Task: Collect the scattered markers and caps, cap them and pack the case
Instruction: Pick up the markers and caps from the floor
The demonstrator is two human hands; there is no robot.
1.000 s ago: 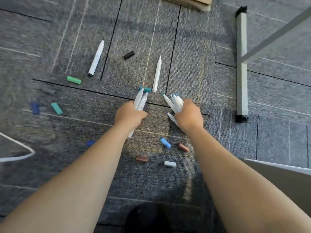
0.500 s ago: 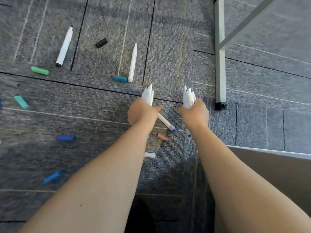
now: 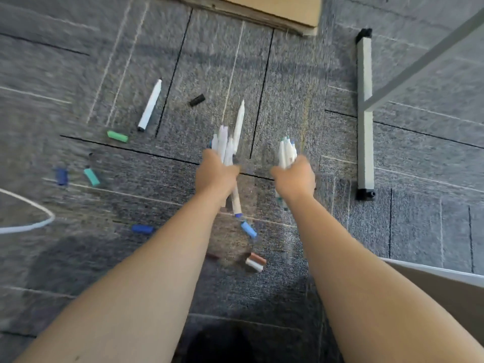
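Fingers of left hand curled round a bundle of uncapped markers; right hand gripping a second bundle. Left on the carpet: two white markers and loose caps, green, black, blue. No capping yet; case not in view.

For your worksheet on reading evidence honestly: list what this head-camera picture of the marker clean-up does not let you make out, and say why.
- How many markers the left hand grips: motion blur merges them in the head view.
- Tip colours in the right hand's bundle: blurred.
- The dark cap beside the left forearm: partly hidden by it.
- The white cable: cut off by the left edge.
- The marker case: not identifiable in this view.
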